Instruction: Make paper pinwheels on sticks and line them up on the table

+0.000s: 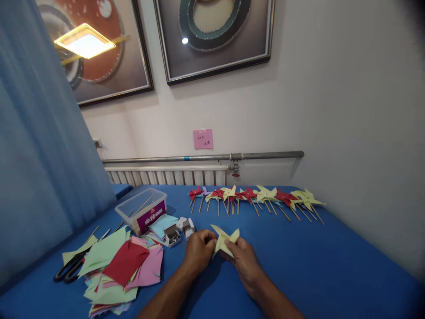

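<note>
A pale yellow paper pinwheel is held above the blue surface, its blades folded toward the middle. My right hand grips it from the right, with the thumb pressed on the front of the paper. On its left side, my left hand has its fingers curled and pinched at the paper's edge. Whether a small pin is also between those fingertips is hidden. Just left of my left hand stand small open boxes, one with shiny metal pins inside and another beside it.
Finished pinwheels on sticks lie in a row along the back. At left, a stack of cut coloured paper squares sits before a clear plastic tub holding sticks. Black-handled scissors lie beside the stack. A blue curtain hangs at far left.
</note>
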`<state>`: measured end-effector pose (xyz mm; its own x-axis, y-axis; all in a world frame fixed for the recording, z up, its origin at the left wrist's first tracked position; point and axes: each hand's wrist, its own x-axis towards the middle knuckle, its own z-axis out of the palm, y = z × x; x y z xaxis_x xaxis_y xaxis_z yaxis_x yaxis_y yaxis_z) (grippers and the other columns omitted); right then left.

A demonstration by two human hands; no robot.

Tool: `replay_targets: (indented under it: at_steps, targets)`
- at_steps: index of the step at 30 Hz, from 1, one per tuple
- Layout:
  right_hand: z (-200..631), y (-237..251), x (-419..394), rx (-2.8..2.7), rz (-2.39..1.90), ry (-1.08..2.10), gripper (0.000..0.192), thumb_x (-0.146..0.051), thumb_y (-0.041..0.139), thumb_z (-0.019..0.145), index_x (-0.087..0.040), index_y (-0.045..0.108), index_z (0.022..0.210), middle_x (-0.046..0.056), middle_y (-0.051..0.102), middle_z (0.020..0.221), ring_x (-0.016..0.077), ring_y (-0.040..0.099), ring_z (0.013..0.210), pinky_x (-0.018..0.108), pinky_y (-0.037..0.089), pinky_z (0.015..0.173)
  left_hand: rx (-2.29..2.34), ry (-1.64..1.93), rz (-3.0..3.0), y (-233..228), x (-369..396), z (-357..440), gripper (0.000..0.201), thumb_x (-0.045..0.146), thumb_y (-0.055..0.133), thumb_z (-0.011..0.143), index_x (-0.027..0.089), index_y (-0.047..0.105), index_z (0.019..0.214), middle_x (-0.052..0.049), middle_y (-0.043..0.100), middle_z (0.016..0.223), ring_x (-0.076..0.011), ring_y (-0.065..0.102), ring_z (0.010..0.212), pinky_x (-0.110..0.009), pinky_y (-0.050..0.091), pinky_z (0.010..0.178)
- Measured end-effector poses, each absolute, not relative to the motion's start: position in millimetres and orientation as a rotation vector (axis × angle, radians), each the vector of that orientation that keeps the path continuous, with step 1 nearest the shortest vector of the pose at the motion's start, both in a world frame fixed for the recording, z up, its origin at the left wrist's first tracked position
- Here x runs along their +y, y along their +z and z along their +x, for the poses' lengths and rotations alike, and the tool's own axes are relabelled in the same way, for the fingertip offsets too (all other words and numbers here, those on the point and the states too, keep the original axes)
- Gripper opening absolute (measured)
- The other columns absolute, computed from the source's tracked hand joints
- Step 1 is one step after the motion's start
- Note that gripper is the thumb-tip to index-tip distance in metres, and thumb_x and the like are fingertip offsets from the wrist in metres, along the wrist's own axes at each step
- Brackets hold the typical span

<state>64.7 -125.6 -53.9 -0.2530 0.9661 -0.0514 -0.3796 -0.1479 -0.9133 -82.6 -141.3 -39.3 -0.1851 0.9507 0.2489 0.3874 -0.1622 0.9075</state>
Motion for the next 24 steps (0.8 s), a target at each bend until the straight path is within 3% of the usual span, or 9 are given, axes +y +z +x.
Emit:
replay_targets:
  at_steps: [15, 21, 24]
  targets:
    - [70, -52, -128, -0.829, -0.813, 1.761, 0.043, -0.041, 0.092, 0.062, -0.016, 0.071, 0.091, 0.008, 0.08, 0.089, 0.0268, 0.077, 0.087, 0.043, 0.059, 0.089, 1.467, 1.315, 1.95, -29, -150, -89, 0.018, 0.017, 0.06, 0.082, 0.021, 0.072, 0.069, -0.003, 0.064, 0.072, -0.0181, 0.057, 0.073, -0.028, 0.037, 0.071]
    - [68, -53, -125, -0.859, -0.86, 1.631, 0.037, -0.04, 0.088, 0.067, -0.019, 0.073, 0.093, 0.008, 0.08, 0.094, 0.0283, 0.075, 0.094, 0.04, 0.059, 0.087, 1.435, 1.514, 1.52, -24, -147, -89, 0.012, 0.03, 0.069, 0.076, 0.02, 0.072, 0.069, -0.002, 0.064, 0.07, -0.0178, 0.055, 0.07, -0.028, 0.04, 0.069]
    - [68, -56, -124, -0.893, -0.897, 1.571, 0.034, -0.041, 0.084, 0.071, -0.021, 0.074, 0.096, 0.007, 0.08, 0.096, 0.0281, 0.075, 0.095, 0.038, 0.058, 0.085, 1.3, 1.56, 1.382, -27, -146, -83, 0.016, 0.034, 0.074, 0.071, 0.018, 0.072, 0.068, -0.007, 0.069, 0.086, -0.0199, 0.06, 0.079, -0.028, 0.044, 0.072]
